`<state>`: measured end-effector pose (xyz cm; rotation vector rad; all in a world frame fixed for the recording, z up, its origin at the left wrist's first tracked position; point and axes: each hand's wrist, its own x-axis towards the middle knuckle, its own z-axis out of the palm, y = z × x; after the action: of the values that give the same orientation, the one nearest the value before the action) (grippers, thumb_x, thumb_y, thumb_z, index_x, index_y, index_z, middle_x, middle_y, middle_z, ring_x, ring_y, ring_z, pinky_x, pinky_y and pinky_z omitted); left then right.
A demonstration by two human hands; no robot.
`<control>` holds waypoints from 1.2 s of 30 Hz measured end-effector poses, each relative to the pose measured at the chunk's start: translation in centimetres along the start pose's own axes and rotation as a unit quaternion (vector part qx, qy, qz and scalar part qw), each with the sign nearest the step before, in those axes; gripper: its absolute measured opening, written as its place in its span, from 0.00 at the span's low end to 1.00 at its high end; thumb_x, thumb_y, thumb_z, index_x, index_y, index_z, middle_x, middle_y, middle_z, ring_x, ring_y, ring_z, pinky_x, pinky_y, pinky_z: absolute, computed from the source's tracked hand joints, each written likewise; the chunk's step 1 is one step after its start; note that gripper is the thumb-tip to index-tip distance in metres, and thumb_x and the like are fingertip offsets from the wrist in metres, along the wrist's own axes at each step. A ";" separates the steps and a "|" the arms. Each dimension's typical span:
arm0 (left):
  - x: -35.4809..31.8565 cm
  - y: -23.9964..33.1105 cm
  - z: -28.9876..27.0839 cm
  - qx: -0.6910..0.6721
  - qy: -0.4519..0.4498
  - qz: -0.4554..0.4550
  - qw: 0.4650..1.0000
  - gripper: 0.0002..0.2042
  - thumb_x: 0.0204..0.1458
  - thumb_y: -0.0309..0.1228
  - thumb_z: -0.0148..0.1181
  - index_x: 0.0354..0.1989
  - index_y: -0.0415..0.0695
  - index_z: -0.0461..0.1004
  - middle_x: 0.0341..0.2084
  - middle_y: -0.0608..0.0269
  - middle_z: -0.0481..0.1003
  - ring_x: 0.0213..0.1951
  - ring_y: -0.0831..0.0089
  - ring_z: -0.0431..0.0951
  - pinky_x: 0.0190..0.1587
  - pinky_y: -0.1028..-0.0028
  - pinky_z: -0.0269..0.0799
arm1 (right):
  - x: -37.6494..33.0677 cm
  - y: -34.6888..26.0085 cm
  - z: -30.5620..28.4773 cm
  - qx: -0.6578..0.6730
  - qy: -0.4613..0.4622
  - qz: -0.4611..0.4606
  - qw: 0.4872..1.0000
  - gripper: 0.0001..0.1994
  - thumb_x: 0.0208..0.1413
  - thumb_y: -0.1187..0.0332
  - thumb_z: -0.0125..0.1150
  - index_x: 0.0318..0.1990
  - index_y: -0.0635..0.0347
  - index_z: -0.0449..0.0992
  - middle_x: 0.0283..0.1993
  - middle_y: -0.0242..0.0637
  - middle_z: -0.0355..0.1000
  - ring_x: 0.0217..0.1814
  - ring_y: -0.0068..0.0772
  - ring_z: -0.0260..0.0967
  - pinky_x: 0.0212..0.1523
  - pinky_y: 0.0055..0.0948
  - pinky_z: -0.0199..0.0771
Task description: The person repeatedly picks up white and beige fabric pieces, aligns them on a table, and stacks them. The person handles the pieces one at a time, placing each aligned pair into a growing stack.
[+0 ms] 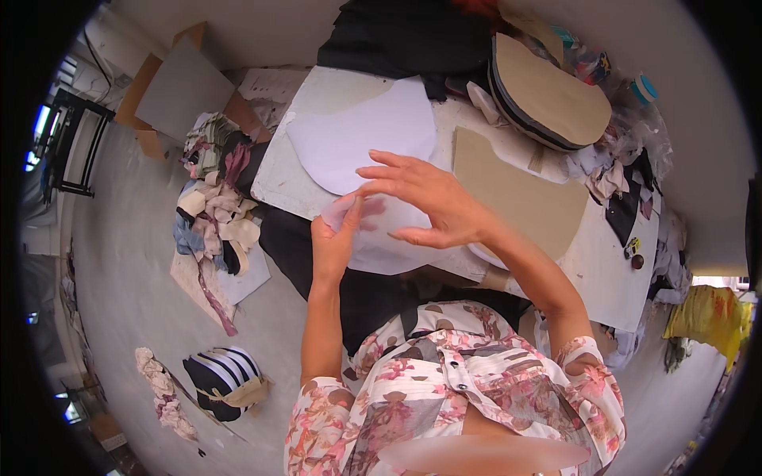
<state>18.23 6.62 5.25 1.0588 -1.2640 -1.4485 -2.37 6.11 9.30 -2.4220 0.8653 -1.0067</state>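
Note:
A thin, see-through white sheet (393, 252) hangs over the near edge of the table, in front of my body. My left hand (332, 247) is closed on its left corner, thumb and fingers pinching it. Above the sheet is my right hand (432, 194), its fingers spread and its thumb apart. One of its fingertips reaches the sheet's edge beside my left thumb; whether it presses there I cannot tell. Just beyond both hands, a white piece with a rounded edge (361, 131) lies flat on the white table (278, 170).
A tan curved panel (520, 202) lies right of my hands. Behind it rests a stack of tan and dark rounded panels (552, 91). Black material (405, 36) covers the far end. Fabric scraps (214, 214) are heaped at the left; a tied black-and-white bundle (226, 382) sits on the floor.

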 end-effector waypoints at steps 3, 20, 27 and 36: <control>-0.2 1.7 0.4 0.054 -0.059 0.060 0.995 0.16 0.63 0.33 0.49 0.50 0.34 0.73 0.35 0.59 0.78 0.35 0.78 0.77 0.39 0.79 0.71 | 0.8 2.5 -0.5 0.009 -0.057 0.036 0.998 0.23 0.44 0.69 0.61 0.52 0.52 0.71 0.51 0.38 0.69 0.59 0.43 0.62 0.66 0.53 0.52; -1.1 2.5 -2.3 -0.135 0.042 0.101 0.985 0.13 0.46 0.34 0.71 0.29 0.39 0.73 0.22 0.64 0.75 0.22 0.77 0.74 0.27 0.77 0.71 | -12.5 -2.1 -10.6 0.085 0.029 0.261 0.961 0.09 0.43 0.70 0.68 0.32 0.59 0.75 0.29 0.35 0.73 0.32 0.33 0.71 0.48 0.35 0.71; 2.6 2.9 4.1 -0.126 -0.094 0.009 0.988 0.07 0.52 0.27 0.63 0.32 0.36 0.75 0.23 0.63 0.76 0.21 0.76 0.75 0.26 0.77 0.73 | -20.5 -6.5 -12.3 0.241 0.323 0.383 0.831 0.08 0.48 0.72 0.68 0.33 0.62 0.74 0.31 0.28 0.72 0.33 0.18 0.68 0.36 0.18 0.67; 9.3 -4.7 11.8 0.016 -0.127 -0.066 0.990 0.07 0.54 0.31 0.62 0.33 0.39 0.76 0.21 0.72 0.73 0.21 0.88 0.66 0.22 0.83 0.58 | -27.0 -0.3 -10.7 0.171 0.439 0.451 0.758 0.06 0.54 0.69 0.62 0.32 0.60 0.73 0.28 0.24 0.69 0.30 0.12 0.64 0.34 0.15 0.63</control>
<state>4.32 0.29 1.53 1.0174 -1.4207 -1.7109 -25.06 23.16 3.16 -0.8555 1.6939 -1.6244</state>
